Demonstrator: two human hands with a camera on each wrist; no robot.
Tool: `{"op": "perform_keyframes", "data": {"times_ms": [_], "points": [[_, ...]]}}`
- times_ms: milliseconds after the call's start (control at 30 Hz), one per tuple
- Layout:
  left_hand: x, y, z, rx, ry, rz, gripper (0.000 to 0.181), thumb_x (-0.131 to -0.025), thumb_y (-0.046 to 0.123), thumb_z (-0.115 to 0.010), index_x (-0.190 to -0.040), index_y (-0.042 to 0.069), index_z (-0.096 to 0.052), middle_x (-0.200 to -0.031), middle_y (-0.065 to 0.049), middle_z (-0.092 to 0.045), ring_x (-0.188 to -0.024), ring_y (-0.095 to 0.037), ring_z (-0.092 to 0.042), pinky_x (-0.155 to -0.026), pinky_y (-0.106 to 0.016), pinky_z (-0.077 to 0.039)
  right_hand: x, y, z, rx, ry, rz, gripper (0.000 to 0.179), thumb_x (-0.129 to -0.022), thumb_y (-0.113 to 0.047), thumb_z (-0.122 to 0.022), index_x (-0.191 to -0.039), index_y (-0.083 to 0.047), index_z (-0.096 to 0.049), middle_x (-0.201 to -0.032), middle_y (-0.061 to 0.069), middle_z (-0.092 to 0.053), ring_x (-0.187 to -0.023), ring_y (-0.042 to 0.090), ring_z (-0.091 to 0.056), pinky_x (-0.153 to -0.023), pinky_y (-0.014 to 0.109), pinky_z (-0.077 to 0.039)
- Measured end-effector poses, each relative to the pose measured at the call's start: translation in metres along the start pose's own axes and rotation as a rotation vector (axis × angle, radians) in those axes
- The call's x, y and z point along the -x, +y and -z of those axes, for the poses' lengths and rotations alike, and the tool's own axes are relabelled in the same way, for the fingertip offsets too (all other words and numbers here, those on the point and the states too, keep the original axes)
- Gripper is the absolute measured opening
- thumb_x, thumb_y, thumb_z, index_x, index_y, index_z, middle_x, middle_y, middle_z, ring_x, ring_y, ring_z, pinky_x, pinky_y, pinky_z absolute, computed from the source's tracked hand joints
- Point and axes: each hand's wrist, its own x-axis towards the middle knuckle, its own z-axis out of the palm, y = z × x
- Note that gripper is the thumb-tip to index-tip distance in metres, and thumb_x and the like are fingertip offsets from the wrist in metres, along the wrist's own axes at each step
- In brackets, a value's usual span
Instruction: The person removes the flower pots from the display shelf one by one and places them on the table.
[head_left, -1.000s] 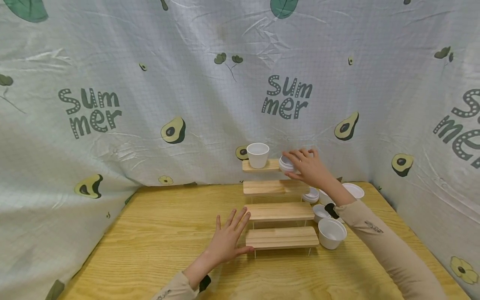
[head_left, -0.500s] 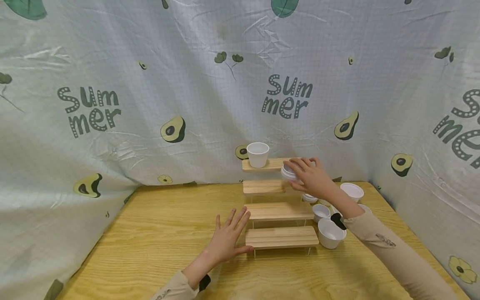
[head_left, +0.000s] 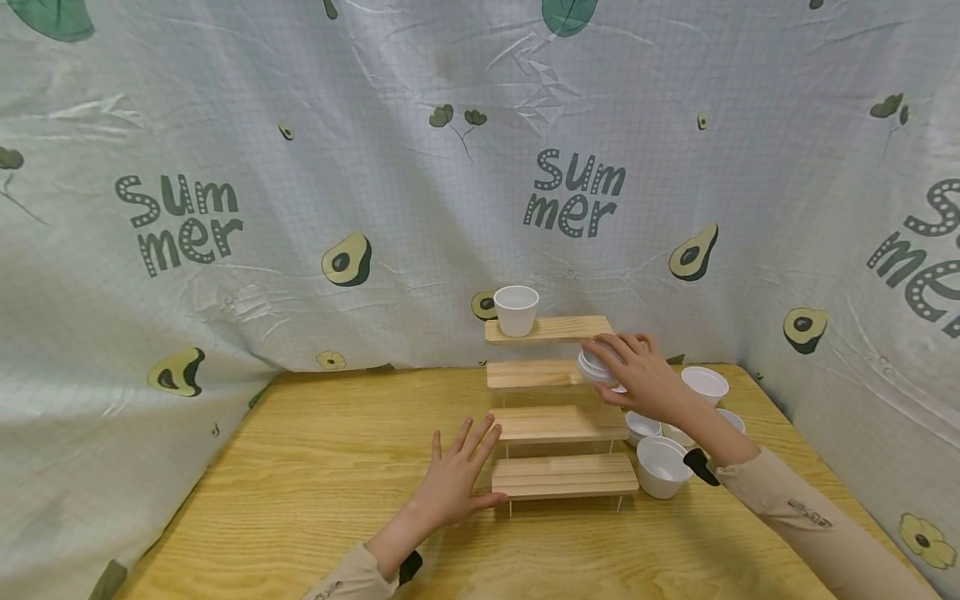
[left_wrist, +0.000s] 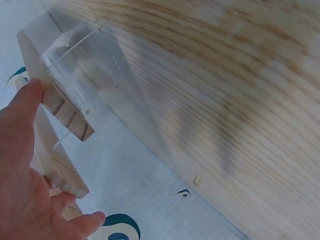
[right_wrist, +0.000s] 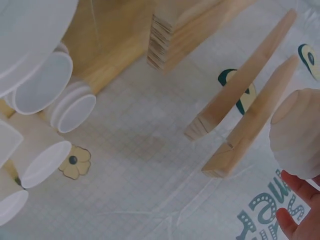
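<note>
My right hand (head_left: 637, 375) grips a small white plastic bowl (head_left: 592, 367) by its rim, beside the right end of the second-highest shelf. In the right wrist view the bowl (right_wrist: 296, 135) shows at the right edge with fingertips against it. My left hand (head_left: 450, 487) lies with spread fingers at the left ends of the lower shelves. The left wrist view shows a fingertip (left_wrist: 34, 87) touching a wooden shelf end (left_wrist: 67, 114). A stepped rack of wooden shelves (head_left: 562, 477) stands between the hands. A white cup (head_left: 516, 312) sits upright on the top shelf's left end.
Several white bowls and cups stand on the table right of the rack, including a larger bowl (head_left: 663, 468) near the lowest shelf and another white cup (head_left: 705, 383) farther back. A patterned sheet (head_left: 420, 208) hangs behind the wooden table (head_left: 337, 467).
My right hand has carried the bowl down and to the right, from the top shelf's right end to beside the second-highest shelf. The left hand keeps its place.
</note>
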Motion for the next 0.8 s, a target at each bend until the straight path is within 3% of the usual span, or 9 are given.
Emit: {"op": "perform_keyframes", "data": {"times_ms": [67,167,267,367,600,800], "points": [[0.000,0.000,0.000,0.000,0.007,-0.005,0.089,-0.075,0.059,-0.055,-0.143,0.012,-0.020,-0.150,-0.006,-0.017,-0.135,-0.034,-0.020,-0.092,-0.071,-0.021,0.004,-0.001,0.001,0.007,0.011,0.007,0.061,-0.090,-0.056,-0.023,-0.126,-0.013,-0.047,-0.117,0.011,-0.051,-0.099,0.028,-0.047,-0.079,0.049,-0.031],[0.001,0.000,0.000,0.006,0.011,-0.006,0.089,-0.076,0.058,-0.056,-0.143,0.012,-0.020,-0.150,-0.007,-0.017,-0.135,-0.034,-0.020,-0.092,-0.071,-0.021,0.009,-0.002,0.004,0.017,0.018,0.015,0.061,-0.090,-0.056,-0.024,-0.126,-0.012,-0.048,-0.118,0.011,-0.052,-0.097,0.028,-0.047,-0.079,0.049,-0.031],[0.000,-0.001,0.000,0.006,0.005,0.001,0.089,-0.076,0.059,-0.055,-0.144,0.013,-0.019,-0.150,-0.006,-0.016,-0.136,-0.033,-0.019,-0.093,-0.070,-0.020,0.015,-0.002,0.006,0.015,0.010,0.019,0.054,-0.085,-0.047,-0.047,-0.127,-0.012,-0.047,-0.117,0.010,-0.052,-0.098,0.027,-0.046,-0.079,0.048,-0.031],[-0.001,-0.001,0.000,0.001,0.000,0.006,0.089,-0.076,0.059,-0.054,-0.144,0.014,-0.018,-0.151,-0.005,-0.015,-0.136,-0.032,-0.018,-0.094,-0.070,-0.021,0.022,-0.002,0.009,0.008,0.006,0.024,0.058,-0.077,-0.037,-0.060,-0.128,-0.012,-0.047,-0.118,0.011,-0.052,-0.099,0.027,-0.046,-0.079,0.048,-0.030],[-0.001,0.000,0.000,0.012,-0.026,0.012,0.090,-0.076,0.060,-0.053,-0.144,0.015,-0.016,-0.151,-0.004,-0.013,-0.137,-0.032,-0.016,-0.094,-0.070,-0.019,0.042,-0.005,0.014,0.007,0.036,0.027,0.058,-0.091,-0.051,-0.028,-0.125,-0.010,-0.050,-0.116,0.010,-0.052,-0.095,0.028,-0.049,-0.076,0.048,-0.032],[0.000,0.000,0.000,0.019,-0.027,0.011,0.089,-0.076,0.060,-0.053,-0.144,0.014,-0.017,-0.151,-0.005,-0.013,-0.137,-0.032,-0.016,-0.094,-0.070,-0.019,0.061,-0.008,0.021,0.039,0.039,0.016,0.058,-0.090,-0.051,-0.028,-0.124,-0.011,-0.051,-0.112,0.008,-0.054,-0.095,0.024,-0.048,-0.076,0.047,-0.031]]}}
